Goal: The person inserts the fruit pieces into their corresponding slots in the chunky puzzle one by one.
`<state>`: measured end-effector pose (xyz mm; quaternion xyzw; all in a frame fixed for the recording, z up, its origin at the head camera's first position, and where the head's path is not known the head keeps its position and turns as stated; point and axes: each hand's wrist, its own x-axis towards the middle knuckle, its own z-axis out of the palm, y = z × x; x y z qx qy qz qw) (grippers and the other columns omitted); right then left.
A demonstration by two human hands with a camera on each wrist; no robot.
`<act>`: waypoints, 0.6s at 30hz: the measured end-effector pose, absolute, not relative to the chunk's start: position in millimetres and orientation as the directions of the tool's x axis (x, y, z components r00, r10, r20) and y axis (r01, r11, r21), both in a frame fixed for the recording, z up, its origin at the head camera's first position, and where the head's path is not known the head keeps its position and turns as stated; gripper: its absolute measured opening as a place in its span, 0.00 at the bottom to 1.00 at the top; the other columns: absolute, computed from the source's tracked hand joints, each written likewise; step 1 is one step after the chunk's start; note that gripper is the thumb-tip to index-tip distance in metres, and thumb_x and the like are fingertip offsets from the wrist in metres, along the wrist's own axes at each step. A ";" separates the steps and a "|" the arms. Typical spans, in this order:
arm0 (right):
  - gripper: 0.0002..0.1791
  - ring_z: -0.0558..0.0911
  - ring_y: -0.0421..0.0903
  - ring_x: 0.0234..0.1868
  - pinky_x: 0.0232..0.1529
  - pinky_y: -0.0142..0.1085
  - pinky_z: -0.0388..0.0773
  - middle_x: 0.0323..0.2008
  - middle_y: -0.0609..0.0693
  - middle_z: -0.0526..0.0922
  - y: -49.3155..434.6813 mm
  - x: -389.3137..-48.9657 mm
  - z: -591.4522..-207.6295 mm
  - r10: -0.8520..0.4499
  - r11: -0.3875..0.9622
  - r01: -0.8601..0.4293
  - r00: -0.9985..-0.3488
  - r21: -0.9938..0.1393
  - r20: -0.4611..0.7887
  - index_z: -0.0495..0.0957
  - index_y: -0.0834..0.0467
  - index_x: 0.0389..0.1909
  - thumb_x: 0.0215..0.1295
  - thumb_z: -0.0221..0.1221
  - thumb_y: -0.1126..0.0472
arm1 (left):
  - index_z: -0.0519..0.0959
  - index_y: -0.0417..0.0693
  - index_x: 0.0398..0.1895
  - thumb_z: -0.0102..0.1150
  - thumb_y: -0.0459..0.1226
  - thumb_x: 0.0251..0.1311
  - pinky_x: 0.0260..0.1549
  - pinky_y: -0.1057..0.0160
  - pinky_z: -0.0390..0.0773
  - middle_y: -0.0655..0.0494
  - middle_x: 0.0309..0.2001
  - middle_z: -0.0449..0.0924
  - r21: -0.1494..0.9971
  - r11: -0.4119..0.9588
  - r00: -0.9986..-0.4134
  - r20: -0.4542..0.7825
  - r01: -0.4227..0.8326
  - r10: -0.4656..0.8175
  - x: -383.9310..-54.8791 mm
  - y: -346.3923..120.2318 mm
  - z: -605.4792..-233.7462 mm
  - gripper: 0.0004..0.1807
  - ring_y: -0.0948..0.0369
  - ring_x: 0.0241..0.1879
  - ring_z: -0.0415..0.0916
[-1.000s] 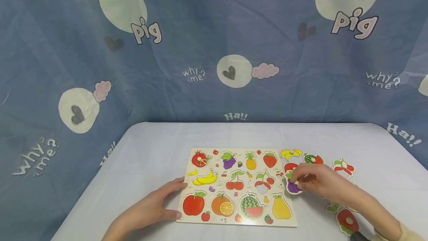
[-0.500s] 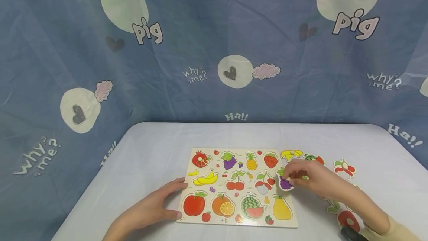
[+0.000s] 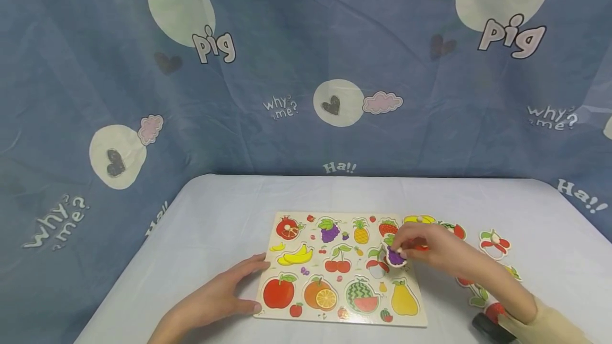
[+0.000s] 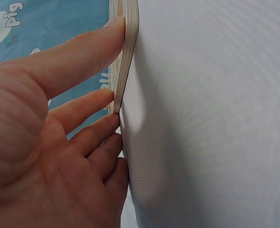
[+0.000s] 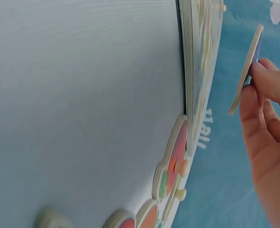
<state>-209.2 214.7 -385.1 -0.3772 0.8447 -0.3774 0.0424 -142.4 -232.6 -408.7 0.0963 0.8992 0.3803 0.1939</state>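
Left hand (image 3: pixel 217 293) looks relaxed, still touching the fruit board (image 3: pixel 357 269) at its left edge. Right hand (image 3: pixel 437 248) pinches the grape piece (image 3: pixel 395 259), just brought in over the board's right side, so it's closer to the printed grapes (image 3: pixel 330 233), not set down yet.

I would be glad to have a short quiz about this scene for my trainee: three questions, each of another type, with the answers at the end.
1. What does the right hand hold?
2. True or false: the left hand touches the left edge of the board.
3. Fill in: the big fruits in the bottom row, left to right, are apple, ____, watermelon, pear.

Key:
1. The grape piece.
2. True.
3. Orange.
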 end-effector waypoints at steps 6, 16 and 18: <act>0.18 0.79 0.40 0.41 0.44 0.34 0.81 0.40 0.38 0.82 207.9 -213.9 -387.0 -0.668 0.422 -0.614 -0.708 -0.667 0.230 0.83 0.44 0.40 0.60 0.65 0.73 | 0.71 0.61 0.67 0.78 0.45 0.43 0.62 0.34 0.61 0.51 0.73 0.59 0.734 0.679 -0.905 -0.275 0.022 0.326 -141.7 -232.6 -407.5 0.43 0.45 0.70 0.55; 0.17 0.80 0.42 0.43 0.49 0.36 0.81 0.41 0.40 0.82 193.8 -223.4 -383.4 -0.668 0.414 -0.565 -0.722 -0.714 0.184 0.83 0.45 0.41 0.62 0.63 0.73 | 0.70 0.61 0.68 0.77 0.45 0.43 0.62 0.34 0.60 0.51 0.73 0.59 0.739 0.674 -0.902 -0.281 0.015 0.328 -142.3 -233.4 -408.8 0.43 0.45 0.70 0.55; 0.17 0.80 0.42 0.43 0.49 0.37 0.81 0.41 0.40 0.82 190.8 -224.4 -382.0 -0.665 0.419 -0.554 -0.727 -0.720 0.172 0.83 0.45 0.41 0.62 0.63 0.72 | 0.70 0.61 0.68 0.77 0.45 0.43 0.62 0.34 0.60 0.51 0.73 0.59 0.739 0.674 -0.902 -0.285 0.010 0.326 -142.7 -233.1 -409.2 0.43 0.46 0.70 0.55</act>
